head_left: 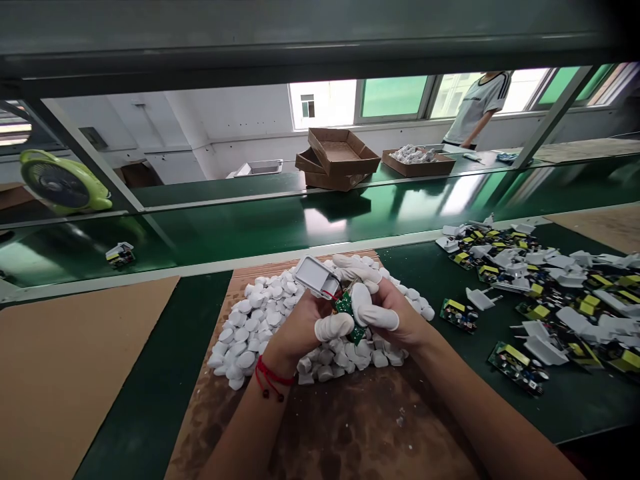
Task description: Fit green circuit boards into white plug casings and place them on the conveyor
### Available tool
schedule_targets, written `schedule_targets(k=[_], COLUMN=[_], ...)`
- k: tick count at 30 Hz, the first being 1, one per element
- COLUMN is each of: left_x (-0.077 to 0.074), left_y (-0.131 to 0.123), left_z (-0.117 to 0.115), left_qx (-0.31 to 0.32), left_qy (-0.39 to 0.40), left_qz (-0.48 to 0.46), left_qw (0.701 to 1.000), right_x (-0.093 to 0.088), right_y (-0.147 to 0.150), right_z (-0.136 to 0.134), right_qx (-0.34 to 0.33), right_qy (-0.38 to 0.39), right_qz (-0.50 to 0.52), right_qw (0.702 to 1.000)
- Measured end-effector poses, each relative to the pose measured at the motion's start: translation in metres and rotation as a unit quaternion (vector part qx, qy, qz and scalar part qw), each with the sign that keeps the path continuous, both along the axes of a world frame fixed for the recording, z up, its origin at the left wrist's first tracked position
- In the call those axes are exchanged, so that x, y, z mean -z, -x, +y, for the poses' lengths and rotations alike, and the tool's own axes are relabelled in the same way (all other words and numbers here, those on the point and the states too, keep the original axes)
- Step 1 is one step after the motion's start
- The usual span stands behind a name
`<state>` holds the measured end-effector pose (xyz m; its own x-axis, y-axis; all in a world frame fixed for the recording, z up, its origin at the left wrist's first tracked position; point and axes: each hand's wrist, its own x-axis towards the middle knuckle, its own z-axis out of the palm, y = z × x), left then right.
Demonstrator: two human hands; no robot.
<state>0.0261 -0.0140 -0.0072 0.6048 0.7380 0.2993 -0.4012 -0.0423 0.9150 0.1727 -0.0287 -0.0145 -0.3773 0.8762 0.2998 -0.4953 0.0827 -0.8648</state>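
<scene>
In the middle of the view my left hand [320, 323], with a white finger cot on the thumb, is closed on a green circuit board [345, 305]. Red and black wires run from the board to a white plastic housing [314, 275] tilted above that hand. My right hand [383, 300], with several finger cots, pinches a white rounded piece [359, 301] against the board. Its fingertips partly cover the board. Beneath both hands a heap of white rounded pieces [260, 310] lies on a stained cardboard sheet [360, 427].
To the right lie many circuit boards with white plug parts [550, 273]. A conveyor belt [240, 227] runs across, carrying one board assembly [120, 255] at left. Cardboard trays [345, 157] and a green fan [63, 181] stand beyond. A person [477, 110] stands at back right.
</scene>
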Motion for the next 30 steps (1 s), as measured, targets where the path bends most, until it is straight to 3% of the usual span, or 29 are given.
schedule_targets(k=[11, 23, 30], left_x=[-0.004, -0.010, -0.011], left_y=[0.002, 0.002, 0.005], left_z=[-0.002, -0.002, -0.003], left_qx=[0.003, 0.003, -0.003], left_qy=[-0.024, -0.022, 0.003], left_qz=[0.004, 0.016, 0.047], left_qw=[1.000, 1.000, 0.999], right_x=[-0.003, -0.001, 0.001], right_y=[-0.002, -0.002, -0.003], right_z=[-0.005, -0.003, -0.001], right_qx=[0.021, -0.003, 0.050], right_qy=[-0.013, -0.039, -0.027], right_qz=[-0.022, -0.020, -0.052], right_qw=[0.999, 0.999, 0.997])
